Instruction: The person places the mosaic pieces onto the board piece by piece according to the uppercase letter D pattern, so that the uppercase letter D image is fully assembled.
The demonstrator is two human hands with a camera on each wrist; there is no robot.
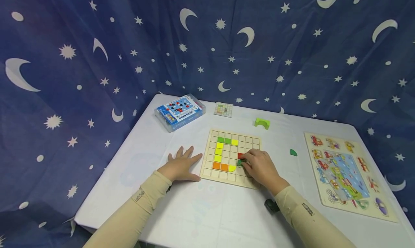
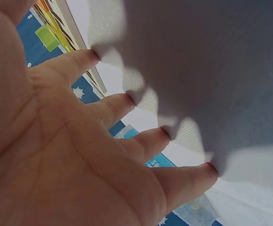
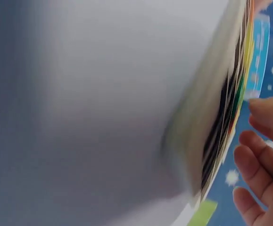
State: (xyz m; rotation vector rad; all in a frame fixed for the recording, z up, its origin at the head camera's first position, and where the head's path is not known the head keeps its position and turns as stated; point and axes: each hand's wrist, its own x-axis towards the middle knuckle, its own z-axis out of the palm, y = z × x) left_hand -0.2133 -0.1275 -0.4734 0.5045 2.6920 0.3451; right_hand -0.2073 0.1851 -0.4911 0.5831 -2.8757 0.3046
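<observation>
A square wooden grid board (image 1: 207, 172) lies on the table, with green tiles (image 1: 224, 140), yellow tiles (image 1: 218, 151) and orange tiles (image 1: 220, 166) set in its squares. My right hand (image 1: 260, 167) is over the board's right half, thumb and forefinger pinching a dark green tile (image 1: 239, 163). Just beyond it a red tile (image 1: 240, 155) shows beside the forefinger. In the right wrist view, the other fingers (image 3: 249, 162) curl loosely. My left hand (image 1: 182, 167) rests on the tablecloth left of the board, fingers spread; its fingertips (image 2: 207, 172) touch the cloth.
A boxed set (image 1: 179, 113) stands at the back left beside a small pattern card (image 1: 223, 109). A light green arch block (image 1: 262, 123) and a green quarter-round tile (image 1: 293, 152) lie beyond and right of the board. A picture puzzle board (image 1: 382, 165) occupies the right side.
</observation>
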